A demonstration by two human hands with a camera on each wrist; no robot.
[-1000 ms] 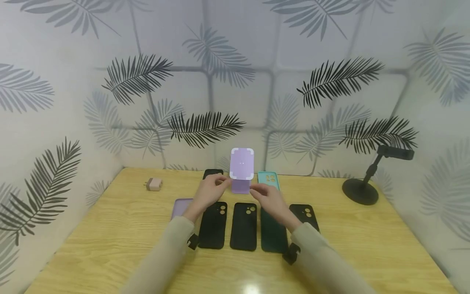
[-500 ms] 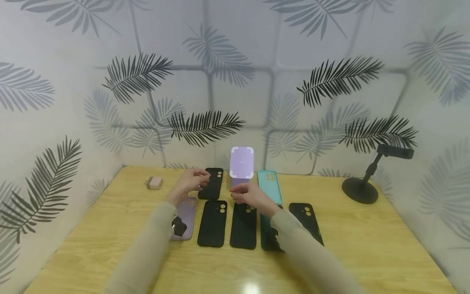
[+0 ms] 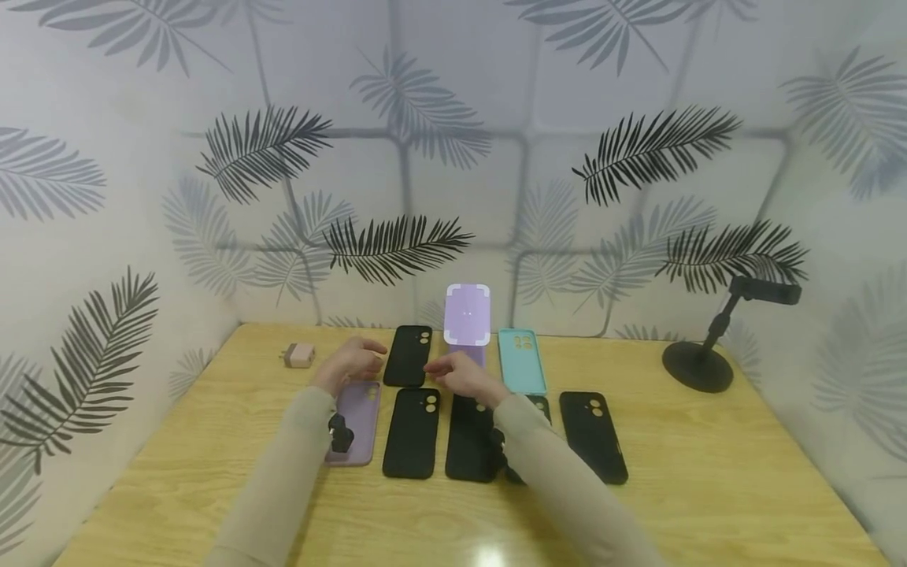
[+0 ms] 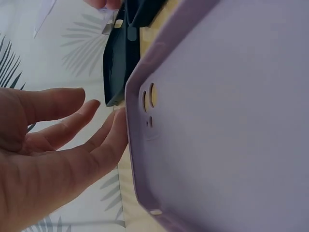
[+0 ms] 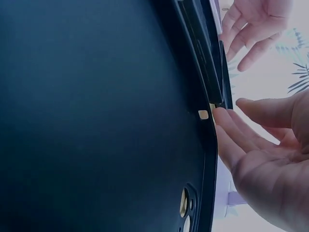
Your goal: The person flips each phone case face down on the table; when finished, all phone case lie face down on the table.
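Note:
In the head view a black phone case (image 3: 407, 358) lies in the back row, between my two hands. My left hand (image 3: 352, 364) hovers at its left, above the top of a purple phone case (image 3: 360, 429). On the other side my right hand (image 3: 460, 376) reaches near the case's lower right corner, in front of a purple phone stand (image 3: 467, 311). Both wrist views show relaxed fingers with nothing in them, the left hand (image 4: 63, 150) and the right hand (image 5: 275, 140) alike. Whether any fingertip touches a case is unclear.
A turquoise case (image 3: 522, 358) lies right of the stand. In front are black cases (image 3: 411, 433), (image 3: 594, 433) and a dark case partly under my right forearm. A plug adapter (image 3: 299, 355) sits at left, a black stand (image 3: 697, 366) at right, the patterned wall behind.
Both hands have left the purple stand's sides. The left hand has moved left and the right hand has followed leftward, so they now flank the back black phone case. The cases lie unmoved.

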